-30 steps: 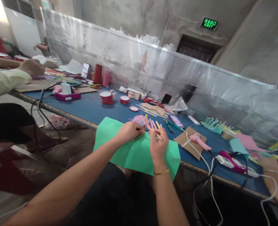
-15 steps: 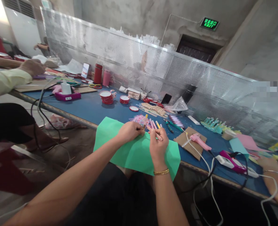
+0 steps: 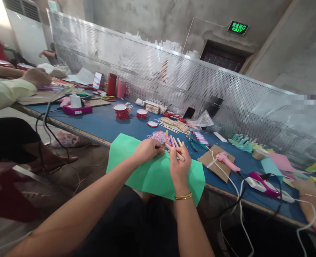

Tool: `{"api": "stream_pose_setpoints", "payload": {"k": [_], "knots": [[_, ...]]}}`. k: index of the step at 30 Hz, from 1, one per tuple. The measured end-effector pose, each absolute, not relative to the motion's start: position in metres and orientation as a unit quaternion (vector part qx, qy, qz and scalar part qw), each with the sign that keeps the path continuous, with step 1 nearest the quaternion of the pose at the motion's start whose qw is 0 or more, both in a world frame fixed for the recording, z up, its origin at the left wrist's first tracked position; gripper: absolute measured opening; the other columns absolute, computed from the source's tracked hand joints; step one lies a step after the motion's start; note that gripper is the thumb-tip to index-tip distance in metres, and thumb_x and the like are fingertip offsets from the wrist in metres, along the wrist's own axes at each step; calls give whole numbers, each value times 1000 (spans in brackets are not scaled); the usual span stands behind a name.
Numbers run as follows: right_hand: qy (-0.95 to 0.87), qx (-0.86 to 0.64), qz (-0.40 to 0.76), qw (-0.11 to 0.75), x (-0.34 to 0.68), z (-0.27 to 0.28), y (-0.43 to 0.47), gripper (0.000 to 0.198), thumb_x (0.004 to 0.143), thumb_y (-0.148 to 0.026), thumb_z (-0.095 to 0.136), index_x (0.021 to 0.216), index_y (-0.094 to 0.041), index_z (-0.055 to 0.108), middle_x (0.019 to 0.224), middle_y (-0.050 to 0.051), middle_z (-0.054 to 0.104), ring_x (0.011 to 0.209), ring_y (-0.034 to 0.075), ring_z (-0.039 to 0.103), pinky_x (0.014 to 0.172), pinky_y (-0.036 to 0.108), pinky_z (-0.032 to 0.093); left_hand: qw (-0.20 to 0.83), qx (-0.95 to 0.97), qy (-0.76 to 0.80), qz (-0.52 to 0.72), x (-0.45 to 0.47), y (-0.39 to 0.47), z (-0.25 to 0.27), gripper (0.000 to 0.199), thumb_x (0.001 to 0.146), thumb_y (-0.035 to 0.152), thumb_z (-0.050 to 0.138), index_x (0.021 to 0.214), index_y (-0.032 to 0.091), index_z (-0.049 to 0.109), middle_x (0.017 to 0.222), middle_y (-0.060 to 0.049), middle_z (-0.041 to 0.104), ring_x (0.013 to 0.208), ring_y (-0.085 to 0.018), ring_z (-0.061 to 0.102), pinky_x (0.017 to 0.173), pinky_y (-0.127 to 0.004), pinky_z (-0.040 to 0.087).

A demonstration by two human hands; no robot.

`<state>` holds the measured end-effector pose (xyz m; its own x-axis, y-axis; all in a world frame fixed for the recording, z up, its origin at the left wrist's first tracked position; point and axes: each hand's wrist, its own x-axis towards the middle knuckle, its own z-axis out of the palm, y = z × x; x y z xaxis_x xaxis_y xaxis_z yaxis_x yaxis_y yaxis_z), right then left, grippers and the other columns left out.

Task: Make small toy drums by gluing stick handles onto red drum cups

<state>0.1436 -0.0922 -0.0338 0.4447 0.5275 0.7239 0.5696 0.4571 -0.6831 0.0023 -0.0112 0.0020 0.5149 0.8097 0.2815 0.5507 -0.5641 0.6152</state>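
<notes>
The left hand (image 3: pixel 148 150), fingers pinched together, holds a yellow-tipped stick (image 3: pixel 166 135) above a green sheet (image 3: pixel 152 175) overlapping the front edge of the bench (image 3: pixel 93 124). The right hand (image 3: pixel 179 166), fingers curled closed, grips a pink stick (image 3: pixel 179 156); farther right, a pink glue gun (image 3: pixel 229 162) lies on cardboard (image 3: pixel 219 171) near that edge.

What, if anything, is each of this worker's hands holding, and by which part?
The left hand appears to pinch a yellow-topped stick near its lower end. The right hand holds a pink stick; exactly where is hidden.
</notes>
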Motion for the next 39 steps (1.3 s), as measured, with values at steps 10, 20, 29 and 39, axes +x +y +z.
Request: {"api": "stream_pose_setpoints", "payload": {"k": [10, 20, 29, 39], "knots": [[-519, -531, -28, 669, 143, -33, -92, 29, 96, -41, 54, 72, -25, 50, 73, 0, 62, 71, 19, 56, 74, 33, 46, 233, 837, 408, 280, 3, -9, 1, 29, 84, 39, 65, 67, 18, 76, 59, 1, 63, 58, -13, 48, 57, -28, 27], [-517, -537, -28, 666, 142, -31, -94, 27, 95, -40, 53, 73, -25, 50, 72, 0, 62, 72, 19, 57, 75, 32, 47, 237, 838, 399, 286, 2, -10, 0, 28, 83, 38, 64, 67, 18, 76, 61, 0, 65, 60, -14, 50, 57, -28, 29], [-521, -544, -31, 658, 143, -33, -93, 28, 95, -39, 53, 71, -25, 48, 70, -1, 60, 69, 19, 55, 70, 31, 45, 238, 839, 401, 281, 2, -10, 1, 28, 83, 39, 63, 71, 18, 78, 64, 0, 67, 62, -15, 52, 58, -28, 30], [-522, -543, -21, 657, 144, -33, -92, 28, 95, -40, 54, 72, -25, 49, 72, 0, 62, 72, 19, 58, 72, 31, 47, 230, 847, 390, 279, 1, -9, 2, 27, 83, 38, 63, 71, 18, 77, 63, 0, 66, 61, -14, 50, 57, -28, 29]]}}
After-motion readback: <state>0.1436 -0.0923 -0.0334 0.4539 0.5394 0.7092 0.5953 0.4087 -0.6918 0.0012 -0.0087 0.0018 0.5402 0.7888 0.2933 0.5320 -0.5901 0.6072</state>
